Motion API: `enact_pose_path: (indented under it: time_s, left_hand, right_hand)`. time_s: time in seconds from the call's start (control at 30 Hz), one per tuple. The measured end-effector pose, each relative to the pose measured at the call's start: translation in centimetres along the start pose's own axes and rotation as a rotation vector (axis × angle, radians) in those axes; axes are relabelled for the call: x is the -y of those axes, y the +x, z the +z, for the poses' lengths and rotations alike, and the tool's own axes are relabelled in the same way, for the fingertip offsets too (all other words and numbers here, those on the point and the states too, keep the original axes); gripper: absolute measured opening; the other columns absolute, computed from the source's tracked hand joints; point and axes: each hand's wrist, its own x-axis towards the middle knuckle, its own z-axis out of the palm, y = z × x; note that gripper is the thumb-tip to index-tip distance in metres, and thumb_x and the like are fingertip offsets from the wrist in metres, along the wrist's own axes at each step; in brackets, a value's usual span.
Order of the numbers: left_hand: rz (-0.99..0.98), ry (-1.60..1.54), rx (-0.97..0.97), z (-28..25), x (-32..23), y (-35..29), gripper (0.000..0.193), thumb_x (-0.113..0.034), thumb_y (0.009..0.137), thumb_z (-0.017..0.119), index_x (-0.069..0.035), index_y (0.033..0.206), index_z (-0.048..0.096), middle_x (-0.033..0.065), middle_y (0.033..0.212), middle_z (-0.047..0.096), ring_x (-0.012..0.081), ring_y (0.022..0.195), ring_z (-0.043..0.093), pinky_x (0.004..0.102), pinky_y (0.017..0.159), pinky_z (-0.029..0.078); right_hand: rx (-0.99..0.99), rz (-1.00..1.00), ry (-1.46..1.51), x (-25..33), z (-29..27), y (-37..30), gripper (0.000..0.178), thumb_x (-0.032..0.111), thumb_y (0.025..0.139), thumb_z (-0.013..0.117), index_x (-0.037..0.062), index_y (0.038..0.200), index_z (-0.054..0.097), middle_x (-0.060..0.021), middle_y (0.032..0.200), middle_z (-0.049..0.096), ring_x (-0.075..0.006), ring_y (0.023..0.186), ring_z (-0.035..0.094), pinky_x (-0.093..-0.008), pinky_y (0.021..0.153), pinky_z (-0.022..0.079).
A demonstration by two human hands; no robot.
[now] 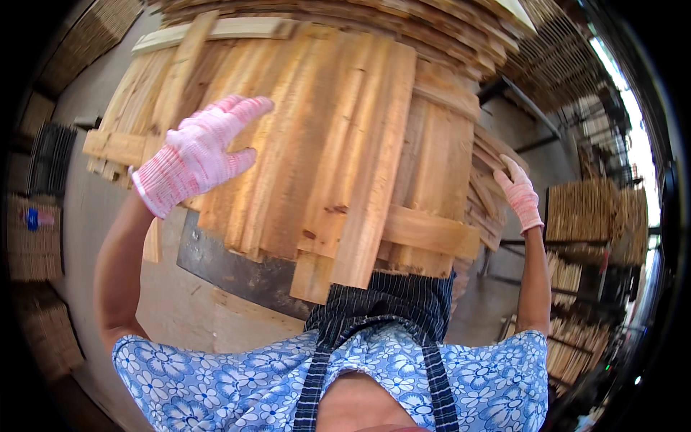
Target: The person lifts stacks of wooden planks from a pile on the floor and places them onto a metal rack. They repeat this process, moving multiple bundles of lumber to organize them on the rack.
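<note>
Wooden planks point(317, 144) lie side by side in front of me, with one long plank point(381, 158) on top pointing toward my body. My left hand point(205, 147), in a pink-and-white knit glove, is over the left part of the planks. Its fingers are stretched, the thumb stands apart, and nothing is in it. In a matching glove, my right hand point(518, 191) is beside the right edge of the pile, next to narrow loose boards point(488, 187). Its fingers are extended; whether they touch those boards I cannot tell.
A crosswise board point(432, 232) lies near the front right of the planks. Higher stacked wood point(432, 29) stands at the back. Under the front left is a dark metal surface point(230, 266). Metal racks and wood bundles point(581, 212) stand to the right, more stacks point(34, 237) to the left.
</note>
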Motion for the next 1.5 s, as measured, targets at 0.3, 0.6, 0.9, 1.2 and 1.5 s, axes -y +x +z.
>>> enact_pose_path:
  time_s: [0.3, 0.6, 0.9, 1.2, 1.5]
  left_hand:
    - [0.34, -0.055, 0.209, -3.3, -19.8, 11.4, 0.055, -0.017, 0.091, 0.064, -0.017, 0.145, 0.056, 0.0096, 0.136, 0.064, 0.0303, 0.123, 0.064, 0.0391, 0.106, 0.052]
    - [0.525, 0.408, 0.575, 11.3, -25.6, 22.5, 0.055, -0.024, 0.089, 0.06, -0.009, 0.141, 0.058, 0.0167, 0.136, 0.065, 0.0332, 0.118, 0.067, 0.0419, 0.099, 0.055]
    - [0.211, 0.176, 0.342, 32.3, -23.7, 37.0, 0.034, -0.026, 0.092, 0.06, -0.007, 0.116, 0.074, 0.0212, 0.122, 0.072, 0.0359, 0.113, 0.07, 0.0458, 0.096, 0.056]
    - [-0.397, -0.072, -0.184, 34.3, -6.3, 59.1, 0.079, -0.068, 0.089, 0.061, -0.006, 0.137, 0.062, 0.0264, 0.144, 0.058, 0.0383, 0.133, 0.056, 0.0439, 0.112, 0.043]
    - [-0.237, -0.646, 0.06, 41.0, 2.5, 66.2, 0.088, -0.073, 0.093, 0.057, -0.007, 0.15, 0.055, 0.0098, 0.157, 0.051, 0.0244, 0.146, 0.044, 0.0381, 0.118, 0.036]
  right_hand:
    - [0.087, -0.064, 0.518, 11.2, 10.5, -2.9, 0.074, 0.045, 0.098, 0.06, 0.0096, 0.158, 0.037, -0.0297, 0.139, 0.055, -0.0442, 0.134, 0.051, -0.0484, 0.116, 0.039]
    - [0.51, 0.053, 1.678, 19.2, 19.0, -5.2, 0.073, 0.053, 0.103, 0.058, 0.0131, 0.161, 0.037, -0.0085, 0.137, 0.057, -0.0164, 0.111, 0.06, -0.034, 0.09, 0.054]
    - [0.117, 0.794, 1.889, 0.8, 29.6, 7.5, 0.052, 0.047, 0.098, 0.066, 0.0156, 0.136, 0.052, -0.0118, 0.119, 0.064, -0.0274, 0.106, 0.064, -0.0422, 0.088, 0.053]
    - [-0.038, 1.028, 2.309, -4.8, 29.7, 26.2, 0.117, 0.062, 0.084, 0.079, 0.0127, 0.166, 0.011, -0.0186, 0.172, 0.011, -0.046, 0.155, 0.018, -0.0717, 0.121, 0.021]
    - [-0.29, 1.366, 1.477, -4.6, 34.4, 29.3, 0.093, 0.043, 0.083, 0.087, 0.001, 0.144, 0.03, -0.0224, 0.14, 0.051, -0.0351, 0.117, 0.056, -0.0552, 0.092, 0.057]
